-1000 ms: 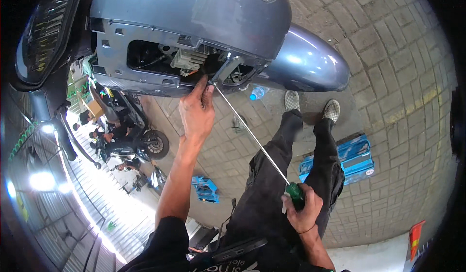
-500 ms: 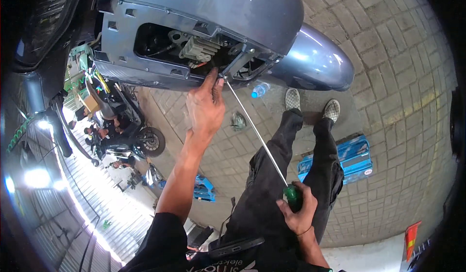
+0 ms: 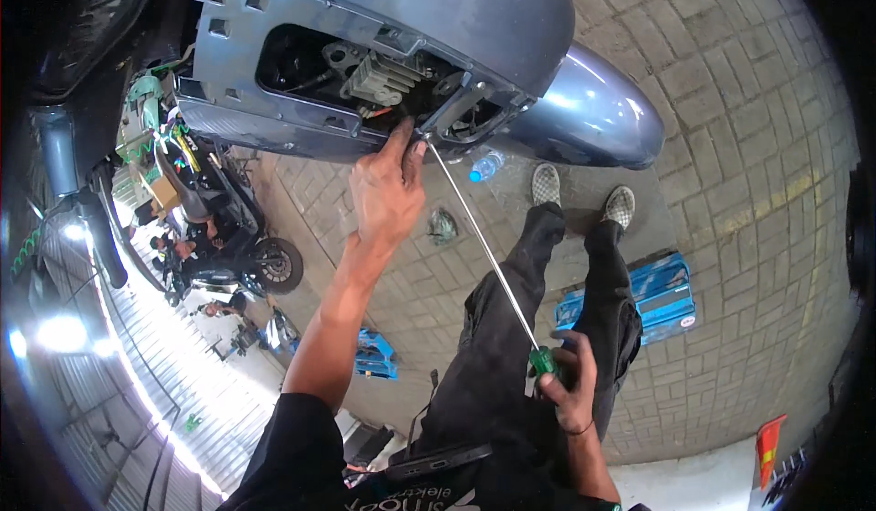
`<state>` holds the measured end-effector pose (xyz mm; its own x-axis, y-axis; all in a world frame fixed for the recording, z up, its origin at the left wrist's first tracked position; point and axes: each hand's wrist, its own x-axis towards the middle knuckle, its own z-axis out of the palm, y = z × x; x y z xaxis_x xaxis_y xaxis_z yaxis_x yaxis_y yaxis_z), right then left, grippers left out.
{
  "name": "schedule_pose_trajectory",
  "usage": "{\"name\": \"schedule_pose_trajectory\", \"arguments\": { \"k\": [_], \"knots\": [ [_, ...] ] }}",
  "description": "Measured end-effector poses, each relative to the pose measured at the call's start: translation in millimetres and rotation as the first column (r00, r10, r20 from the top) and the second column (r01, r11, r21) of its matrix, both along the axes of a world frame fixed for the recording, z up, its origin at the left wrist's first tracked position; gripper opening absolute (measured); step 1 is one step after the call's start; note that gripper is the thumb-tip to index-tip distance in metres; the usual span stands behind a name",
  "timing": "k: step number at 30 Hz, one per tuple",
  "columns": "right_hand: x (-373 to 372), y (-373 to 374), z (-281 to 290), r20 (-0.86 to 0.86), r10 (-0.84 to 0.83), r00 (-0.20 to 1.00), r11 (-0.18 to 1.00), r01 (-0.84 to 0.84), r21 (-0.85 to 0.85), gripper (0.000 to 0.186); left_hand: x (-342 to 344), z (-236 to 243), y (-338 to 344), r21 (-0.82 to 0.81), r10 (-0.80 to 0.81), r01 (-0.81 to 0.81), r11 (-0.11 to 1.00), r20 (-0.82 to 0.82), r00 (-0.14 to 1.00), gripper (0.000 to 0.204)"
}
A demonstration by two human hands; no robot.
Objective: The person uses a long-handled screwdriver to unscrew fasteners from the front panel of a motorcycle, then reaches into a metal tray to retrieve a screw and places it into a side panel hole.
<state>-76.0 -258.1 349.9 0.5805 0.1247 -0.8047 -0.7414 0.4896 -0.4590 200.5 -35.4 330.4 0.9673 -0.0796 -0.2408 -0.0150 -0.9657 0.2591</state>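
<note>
Tool: one long screwdriver with a slim bright metal shaft and a green handle (image 3: 484,246), held aslant between the two hands; its tip is set at the lower edge of the vehicle body, beside the opening.
Right hand: the green handle is loosely grasped by the right hand (image 3: 572,388), the thumb laid against it, the fingers bent and partly spread.
Left hand: the left hand (image 3: 391,187) is raised to the same edge, index finger extended and thumb beside the screwdriver tip; whether anything is pinched there cannot be told.
Vehicle body: glossy blue-grey moulded panels (image 3: 438,9), with a rounded blue-grey mudguard (image 3: 593,114) at the right.
Opening: dark, round-cornered; a pale grey finned metal block (image 3: 388,80) is housed inside, with a short orange wire (image 3: 376,111) seen below it.
Floor: grey-brown paving blocks (image 3: 730,237); a clear plastic bottle with a blue cap (image 3: 486,166) is placed near the mudguard.
Toolboxes: one blue metal toolbox (image 3: 666,297) is partly hidden behind the trousered legs.
Footwear: a pair of checkered slip-on shoes (image 3: 546,184), worn with black trousers (image 3: 493,328).
Background: a dark motorcycle (image 3: 224,228) is parked at the left.
</note>
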Motion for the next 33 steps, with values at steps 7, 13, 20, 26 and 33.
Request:
{"name": "schedule_pose_trajectory", "arguments": {
  "k": [7,13,20,26,33],
  "knots": [
    [-0.5,25.0,9.8,0.235,0.310,0.921,0.773,-0.101,-0.626,0.032,-0.9,-3.4,0.2,-0.028,-0.055,0.057,0.998,0.082,0.995,0.031],
    [-16.2,27.1,6.7,0.177,0.111,0.978,0.954,-0.055,-0.294,0.031,-5.9,-3.0,-7.3,-0.132,0.021,-0.011,0.991,0.075,0.997,0.030],
    [-11.3,-5.3,-15.2,-0.293,-0.104,0.951,0.714,0.276,0.643,0.051,-7.4,-11.4,-1.9,-0.131,0.070,-0.052,0.990,0.135,0.988,0.028],
    [-11.1,-7.5,-16.6,0.248,0.085,0.965,0.958,-0.011,-0.285,0.045,-3.9,-2.2,-10.2,-0.010,0.022,-0.021,1.000,0.134,0.991,0.028],
    [0.2,-17.0,-32.2,0.384,0.417,0.824,0.787,-0.116,-0.606,0.036,-5.6,-12.6,-9.4,-0.010,-0.013,0.015,1.000,0.186,0.982,0.029]
  ]
}}
